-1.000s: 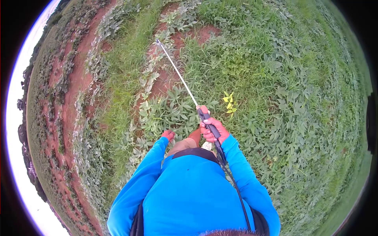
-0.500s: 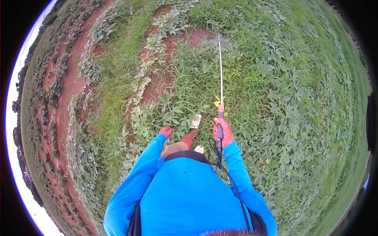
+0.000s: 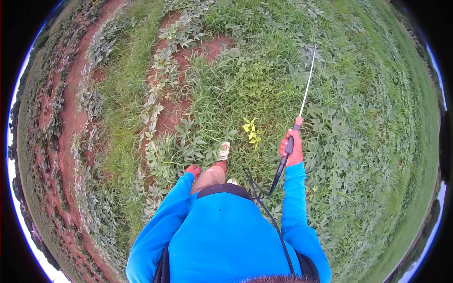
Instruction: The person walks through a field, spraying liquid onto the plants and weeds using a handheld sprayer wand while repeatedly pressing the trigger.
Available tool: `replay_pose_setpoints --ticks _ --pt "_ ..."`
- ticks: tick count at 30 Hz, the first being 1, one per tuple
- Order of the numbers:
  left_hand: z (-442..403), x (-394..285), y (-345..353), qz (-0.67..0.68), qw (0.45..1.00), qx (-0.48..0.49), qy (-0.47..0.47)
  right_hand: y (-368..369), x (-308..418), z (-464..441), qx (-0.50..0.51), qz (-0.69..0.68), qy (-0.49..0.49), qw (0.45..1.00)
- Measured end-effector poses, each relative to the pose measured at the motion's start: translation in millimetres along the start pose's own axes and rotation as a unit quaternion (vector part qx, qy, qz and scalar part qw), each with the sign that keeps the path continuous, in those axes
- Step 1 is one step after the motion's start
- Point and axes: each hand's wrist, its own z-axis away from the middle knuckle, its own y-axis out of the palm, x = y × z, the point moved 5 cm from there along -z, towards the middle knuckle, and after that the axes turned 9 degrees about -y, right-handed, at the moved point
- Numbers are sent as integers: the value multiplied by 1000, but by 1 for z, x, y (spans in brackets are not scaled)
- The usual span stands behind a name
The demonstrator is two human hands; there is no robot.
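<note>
My right hand (image 3: 293, 148) is closed around the dark handle of a spray wand (image 3: 307, 87). Its thin pale tube points up and to the right over green leaves, and a black hose (image 3: 273, 220) runs from the handle down past my waist. My left hand (image 3: 194, 170) hangs beside my thigh with its fingers curled in; whether anything is inside them is hidden. A plant with yellow leaves (image 3: 252, 131) stands between my two hands, nearer the right one.
Leafy plants and tall grass (image 3: 125, 108) cover the ground around me. Strips of bare red soil (image 3: 71, 113) run along the left. One patterned shoe (image 3: 223, 151) is in the grass ahead of my waist.
My right hand has swung the wand from the upper left across to the right. My left hand has shifted slightly left and stays low. A patterned shoe has come into view in front.
</note>
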Motion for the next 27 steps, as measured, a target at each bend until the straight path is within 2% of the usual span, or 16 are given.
replay_pose_setpoints --ticks 2,4,6,7,10,12,19,22,24,27 --pt "-11 -28 -4 -20 998 -39 33 10 9 -21 10 8 6 1000" --pt "-28 -54 -7 -18 998 -32 55 26 12 -41 33 8 35 999" --pt "-40 -81 -12 41 997 -30 61 44 7 -62 44 5 56 997" --pt "-42 -93 -14 96 994 11 56 54 1 -71 66 -7 85 994" --pt "-52 -124 -27 118 991 35 54 85 -8 -92 105 -13 127 986" --pt "-58 -141 -40 113 992 24 56 105 -17 -100 130 -32 189 973" --pt "-77 -162 -84 119 991 26 45 162 -28 -114 127 11 227 966" --pt "-78 -169 -100 114 991 17 69 177 -30 -119 141 -17 255 956" --pt "-76 -175 -104 99 994 3 54 189 -29 -118 184 -98 325 922" --pt "-73 -180 -105 85 996 -16 3 204 -19 -121 197 -143 380 892"
